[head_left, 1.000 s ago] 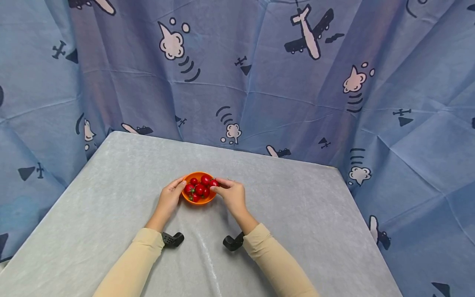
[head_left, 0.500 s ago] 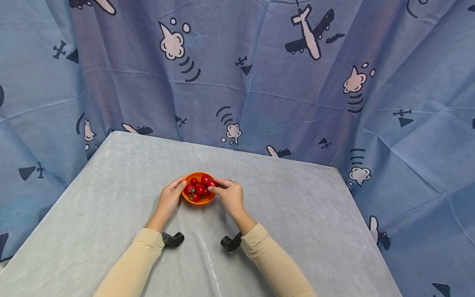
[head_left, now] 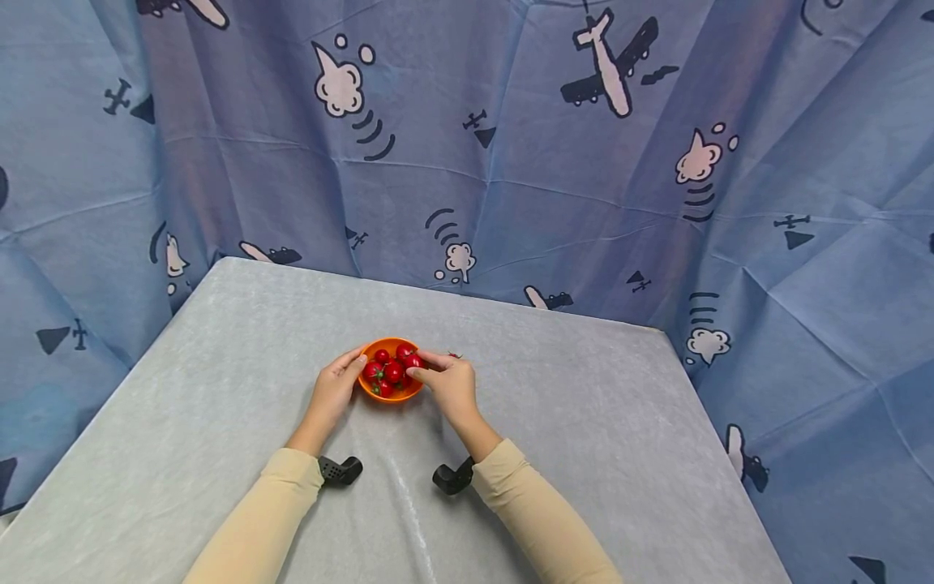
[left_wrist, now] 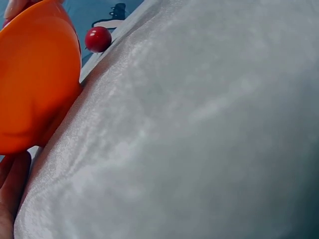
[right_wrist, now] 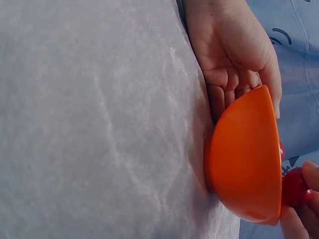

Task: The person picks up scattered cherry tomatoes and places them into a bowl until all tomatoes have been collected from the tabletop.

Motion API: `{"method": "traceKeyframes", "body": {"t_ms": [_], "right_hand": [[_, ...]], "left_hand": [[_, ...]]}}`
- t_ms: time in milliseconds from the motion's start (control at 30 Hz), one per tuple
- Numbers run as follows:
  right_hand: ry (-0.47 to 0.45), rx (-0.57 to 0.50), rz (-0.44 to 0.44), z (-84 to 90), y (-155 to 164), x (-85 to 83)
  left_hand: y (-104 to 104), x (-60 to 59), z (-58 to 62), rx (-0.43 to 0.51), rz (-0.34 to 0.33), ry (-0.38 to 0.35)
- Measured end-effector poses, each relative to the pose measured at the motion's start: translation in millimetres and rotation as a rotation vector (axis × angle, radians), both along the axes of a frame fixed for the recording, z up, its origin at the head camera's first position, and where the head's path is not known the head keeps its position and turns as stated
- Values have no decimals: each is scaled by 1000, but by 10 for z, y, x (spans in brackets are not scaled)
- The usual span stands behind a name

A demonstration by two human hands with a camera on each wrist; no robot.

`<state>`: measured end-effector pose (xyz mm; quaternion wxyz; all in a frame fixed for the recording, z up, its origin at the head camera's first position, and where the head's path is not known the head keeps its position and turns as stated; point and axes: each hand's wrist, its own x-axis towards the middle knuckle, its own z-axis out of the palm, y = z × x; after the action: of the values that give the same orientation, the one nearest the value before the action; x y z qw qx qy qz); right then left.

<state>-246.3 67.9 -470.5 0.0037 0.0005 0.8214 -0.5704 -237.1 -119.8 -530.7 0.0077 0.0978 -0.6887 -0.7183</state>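
Note:
An orange bowl (head_left: pixel 390 397) stands on the table with several small red tomatoes (head_left: pixel 392 372) in it, some with green stems. My left hand (head_left: pixel 335 395) holds the bowl at its left side, thumb at the rim; in the right wrist view the left hand (right_wrist: pixel 230 42) has its fingers against the outer wall. At the bowl's right rim, my right hand (head_left: pixel 454 389) pinches a tomato (right_wrist: pixel 295 187) between thumb and fingers. Another tomato (left_wrist: pixel 98 39) lies on the table past the bowl, mostly hidden behind the right hand in the head view.
A pale grey cloth covers the table (head_left: pixel 584 422). Behind it hangs a blue curtain (head_left: pixel 409 186) printed with airplanes and clouds. Black wrist mounts (head_left: pixel 340 471) jut inward from both wrists over the table.
My right hand has moved slightly left, bringing the pinched tomato in over the bowl's right rim. A bit of the tomato behind that hand now shows. My left hand stays put.

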Motion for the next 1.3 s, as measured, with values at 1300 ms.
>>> {"method": "traceKeyframes", "body": {"t_ms": [1300], "right_hand": [[12, 55, 34, -6, -37, 19]], "left_hand": [[-15, 15, 6, 12, -8, 5]]}}
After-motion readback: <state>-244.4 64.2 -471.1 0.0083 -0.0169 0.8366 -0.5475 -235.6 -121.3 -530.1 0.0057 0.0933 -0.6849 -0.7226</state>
